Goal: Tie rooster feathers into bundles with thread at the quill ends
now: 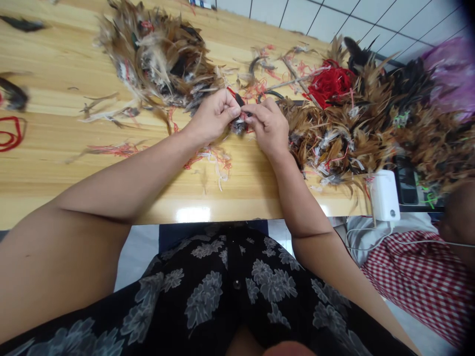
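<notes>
Pinching fingers of left hand [218, 116] and right hand [270, 127] clamp one tuft [238, 127]; feathers [161, 59] heap just beyond, red yarn [329, 84] farther right.

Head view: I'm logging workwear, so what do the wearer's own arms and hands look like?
The left hand and right hand are ungloved, with no jewellery visible. No sleeve covers either forearm. The garment is black with grey flower prints and a round button in front.

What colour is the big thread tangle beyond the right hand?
The thread tangle is red, clearest in the head view.
</notes>
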Demonstrator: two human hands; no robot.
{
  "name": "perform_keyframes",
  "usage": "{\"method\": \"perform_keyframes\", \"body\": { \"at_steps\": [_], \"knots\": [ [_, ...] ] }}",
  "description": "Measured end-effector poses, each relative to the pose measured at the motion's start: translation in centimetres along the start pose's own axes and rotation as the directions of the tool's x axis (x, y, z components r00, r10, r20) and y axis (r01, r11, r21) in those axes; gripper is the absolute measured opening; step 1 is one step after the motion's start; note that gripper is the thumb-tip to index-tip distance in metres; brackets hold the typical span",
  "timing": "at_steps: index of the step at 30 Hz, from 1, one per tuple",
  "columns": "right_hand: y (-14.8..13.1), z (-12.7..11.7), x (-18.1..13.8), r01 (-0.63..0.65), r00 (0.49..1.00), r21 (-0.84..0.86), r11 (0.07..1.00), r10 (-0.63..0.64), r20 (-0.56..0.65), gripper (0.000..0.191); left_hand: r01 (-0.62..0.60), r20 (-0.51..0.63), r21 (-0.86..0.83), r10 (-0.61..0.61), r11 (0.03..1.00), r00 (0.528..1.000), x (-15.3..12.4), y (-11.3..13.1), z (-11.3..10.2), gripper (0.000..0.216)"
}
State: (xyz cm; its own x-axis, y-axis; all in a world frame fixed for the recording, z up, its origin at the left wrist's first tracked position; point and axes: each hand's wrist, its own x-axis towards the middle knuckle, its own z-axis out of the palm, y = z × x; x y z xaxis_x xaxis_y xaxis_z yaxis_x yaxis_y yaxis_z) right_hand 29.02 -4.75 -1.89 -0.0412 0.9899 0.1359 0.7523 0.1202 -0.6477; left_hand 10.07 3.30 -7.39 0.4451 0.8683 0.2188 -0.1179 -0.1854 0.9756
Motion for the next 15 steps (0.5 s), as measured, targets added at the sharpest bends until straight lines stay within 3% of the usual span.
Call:
{"method": "perform_keyframes", "body": {
  "at_steps": [8,15],
  "knots": [
    [-0.6,-0.3,-0.3,-0.021,0.999,0.013,1.000,0.021,-0.026,0.017,0.122,-0.074,0.062,-0.118,0.991,0.990,-0.9,1.6,0.8,0.044],
    [0.3,-0.2,-0.2,0.055,0.997,-0.051,0.997,-0.057,-0.047,0.020,0.151,-0.068,0.001,-0.150,0.989,0.986,-1.0,1.9,1.2,0.047]
  ]
}}
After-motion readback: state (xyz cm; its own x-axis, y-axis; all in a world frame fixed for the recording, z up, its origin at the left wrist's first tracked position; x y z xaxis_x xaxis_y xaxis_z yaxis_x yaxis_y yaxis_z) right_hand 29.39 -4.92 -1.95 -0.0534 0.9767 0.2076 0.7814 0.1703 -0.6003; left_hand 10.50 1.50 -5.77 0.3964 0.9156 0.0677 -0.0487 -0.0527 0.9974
